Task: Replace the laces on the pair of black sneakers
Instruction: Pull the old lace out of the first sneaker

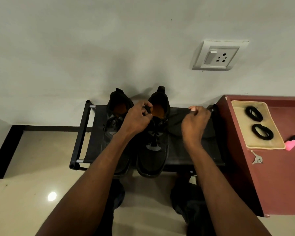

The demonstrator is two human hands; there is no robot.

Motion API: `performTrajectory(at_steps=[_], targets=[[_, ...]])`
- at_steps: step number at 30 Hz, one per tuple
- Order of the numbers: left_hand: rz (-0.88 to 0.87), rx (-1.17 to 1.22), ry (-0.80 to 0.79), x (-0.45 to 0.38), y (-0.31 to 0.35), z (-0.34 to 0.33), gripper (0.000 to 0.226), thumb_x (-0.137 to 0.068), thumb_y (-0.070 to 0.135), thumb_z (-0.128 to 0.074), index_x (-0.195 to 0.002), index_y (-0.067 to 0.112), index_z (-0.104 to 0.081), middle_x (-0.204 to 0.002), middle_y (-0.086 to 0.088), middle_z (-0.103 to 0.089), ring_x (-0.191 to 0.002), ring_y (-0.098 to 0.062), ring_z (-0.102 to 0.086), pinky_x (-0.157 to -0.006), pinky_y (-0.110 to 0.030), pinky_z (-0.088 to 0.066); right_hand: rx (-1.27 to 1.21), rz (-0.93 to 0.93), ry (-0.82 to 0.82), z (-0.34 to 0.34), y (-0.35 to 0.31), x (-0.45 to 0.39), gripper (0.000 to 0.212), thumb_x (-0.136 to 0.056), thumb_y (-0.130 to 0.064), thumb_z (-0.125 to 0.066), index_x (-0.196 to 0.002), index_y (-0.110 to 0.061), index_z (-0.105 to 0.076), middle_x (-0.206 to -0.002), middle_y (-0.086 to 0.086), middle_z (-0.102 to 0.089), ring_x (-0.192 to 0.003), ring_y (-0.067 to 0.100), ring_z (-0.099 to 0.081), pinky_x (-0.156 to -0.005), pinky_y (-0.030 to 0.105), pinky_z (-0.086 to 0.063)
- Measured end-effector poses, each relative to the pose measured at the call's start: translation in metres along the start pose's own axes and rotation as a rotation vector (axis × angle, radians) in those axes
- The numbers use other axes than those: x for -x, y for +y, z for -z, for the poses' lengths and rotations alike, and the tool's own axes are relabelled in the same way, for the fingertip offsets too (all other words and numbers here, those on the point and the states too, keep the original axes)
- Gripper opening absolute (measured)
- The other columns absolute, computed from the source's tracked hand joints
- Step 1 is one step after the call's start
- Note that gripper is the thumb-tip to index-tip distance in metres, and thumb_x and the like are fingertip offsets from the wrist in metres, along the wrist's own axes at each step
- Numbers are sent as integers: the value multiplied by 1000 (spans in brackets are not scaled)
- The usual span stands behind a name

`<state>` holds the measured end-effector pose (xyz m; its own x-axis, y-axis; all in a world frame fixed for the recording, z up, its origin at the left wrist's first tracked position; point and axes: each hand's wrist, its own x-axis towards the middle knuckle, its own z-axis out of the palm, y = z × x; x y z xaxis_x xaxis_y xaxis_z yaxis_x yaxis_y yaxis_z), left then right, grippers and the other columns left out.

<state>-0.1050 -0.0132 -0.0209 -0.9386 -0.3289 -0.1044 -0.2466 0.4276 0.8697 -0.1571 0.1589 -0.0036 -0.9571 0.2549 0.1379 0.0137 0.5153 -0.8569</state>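
Pinching at the top of the right-hand sneaker [152,133], the left hand [138,118] has its fingers [147,105] curled at the tongue or upper lace, while the right hand [195,121] is curled, fingertips pressed together on something dark at the rack's [82,132] far edge, likely a drawn lace end, though I cannot tell. Both black sneakers sit side by side on the rack, toes toward the person, the left sneaker [115,120] apparently laced and the right one with lacing over its middle. Two coiled black laces [254,113] lie untouched in the tray [278,143] on the red cabinet [271,181], near a pink object [292,142] and keys [256,159]; judged early, old laces coming out, none replaced.
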Motion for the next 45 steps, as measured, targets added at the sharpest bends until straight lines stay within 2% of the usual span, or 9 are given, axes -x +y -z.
performTrajectory(at_steps=[5, 9, 14, 19, 23, 27, 29, 39, 45], targets=[[45, 48, 2, 0, 0, -1, 22, -94, 12, -62, -111, 25, -54, -73, -5, -64, -54, -11, -55, -54, -26, -50, 290, 482, -366, -13, -2, 17, 29, -95, -12, -59, -123, -16, -65, -156, 11, -31, -146, 31, -23, -116, 45, -22], [74, 83, 5, -2, -2, -2, 20, -93, 11, -60, -105, 26, -55, -73, -1, -63, -50, -8, -54, -54, -28, -49, 561, 628, -614, -20, 5, 34, 20, -93, -16, -57, -109, -15, -71, -162, 10, -23, -150, 29, -10, -115, 49, -12], [98, 111, -25, 1, 2, -1, 20, -95, 9, -58, -110, 21, -54, -74, -10, -65, -47, -14, -55, -53, -29, -50, 312, 545, -284, -15, -1, 22, 16, -86, 4, -56, -82, -5, -68, -141, 15, -51, -118, 26, -53, -102, 35, -37], [89, 98, -35, 3, 3, -9, 22, -95, 8, -59, -104, 27, -54, -77, -18, -67, -65, -19, -68, -56, -29, -48, -111, 7, 164, 16, 0, -20, 13, -96, 3, -53, -103, 3, -64, -124, 18, -52, -109, 24, -56, -92, 3, -37], [86, 96, -20, 2, 4, -13, 22, -94, 10, -60, -106, 28, -54, -77, -17, -67, -63, -24, -64, -57, -30, -49, 176, 223, 16, 10, 4, -12, 30, -92, -6, -63, -121, -11, -64, -149, 14, -39, -140, 28, -36, -116, 41, -33], [65, 81, -13, 3, 4, -12, 20, -92, 13, -62, -106, 27, -56, -77, -13, -66, -56, -19, -56, -56, -35, -49, 374, 558, -603, -6, -7, 13, 36, -91, -16, -63, -125, -28, -65, -165, 1, -14, -152, 24, -1, -119, 44, -2], [58, 80, -14, 3, 5, -11, 20, -92, 11, -60, -106, 25, -57, -80, -12, -68, -60, -17, -60, -57, -31, -50, 518, 635, -680, -12, -3, 24, 35, -91, -18, -59, -126, -22, -64, -166, 3, -12, -152, 25, 1, -118, 46, -2], [15, 31, -28, 1, 4, -13, 23, -92, 7, -58, -110, 21, -56, -61, 0, -53, -45, -4, -43, -46, -16, -39, 502, 573, -751, -5, 3, 10, 16, -93, -16, -61, -101, -22, -73, -162, 0, -22, -148, 21, -7, -112, 38, -6], [18, 5, -20, 1, 4, -7, 25, -93, 5, -59, -112, 22, -55, -64, -3, -53, -54, -13, -49, -53, -21, -45, 161, 440, -244, 2, 0, -3, 15, -89, 3, -57, -87, -10, -66, -135, 8, -47, -120, 12, -43, -105, 22, -30]])
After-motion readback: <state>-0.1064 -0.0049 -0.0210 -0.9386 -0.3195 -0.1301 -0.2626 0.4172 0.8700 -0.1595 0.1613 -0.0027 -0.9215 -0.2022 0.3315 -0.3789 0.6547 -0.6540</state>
